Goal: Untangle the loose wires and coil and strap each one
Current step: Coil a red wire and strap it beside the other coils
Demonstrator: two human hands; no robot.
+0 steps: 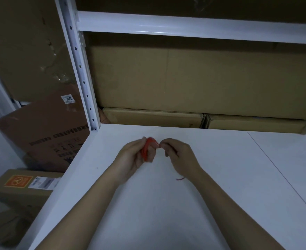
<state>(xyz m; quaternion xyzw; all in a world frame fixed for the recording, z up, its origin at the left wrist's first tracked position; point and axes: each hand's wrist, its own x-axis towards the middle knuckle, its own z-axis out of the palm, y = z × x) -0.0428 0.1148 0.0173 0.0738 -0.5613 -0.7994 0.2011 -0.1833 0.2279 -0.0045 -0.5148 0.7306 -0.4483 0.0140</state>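
Note:
A small coil of red wire (147, 147) is held upright above the white table (229, 177), near its far edge. My left hand (133, 156) grips the coil, fingers curled round its lower part. My right hand (177, 155) pinches a strand of the same wire at the coil's right side, thumb and forefinger close together. A short loose end of the red wire (180, 178) shows below my right wrist. Part of the coil is hidden inside my left hand.
A white metal shelf upright (80, 69) and crossbeam (193, 26) rise behind the table. Large cardboard boxes (193, 78) fill the shelf beyond the table's far edge. More boxes (43, 130) lean and lie on the floor to the left.

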